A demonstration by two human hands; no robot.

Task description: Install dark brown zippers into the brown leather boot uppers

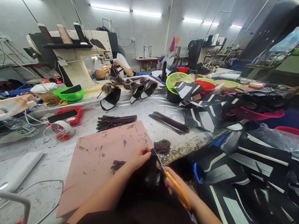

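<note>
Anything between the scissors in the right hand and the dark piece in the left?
Nothing visible: the scissors in the right hand reach the dark piece at the left hand. The short dark strips lie beside the blades.

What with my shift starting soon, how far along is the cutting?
Apparently done: the short dark pieces piled by the pink board's corner. In hand: the left hand pinches a dark piece at the blades of the scissors, held in the right hand. Probably left: the left bundle and right bundle of long dark strips.
</note>
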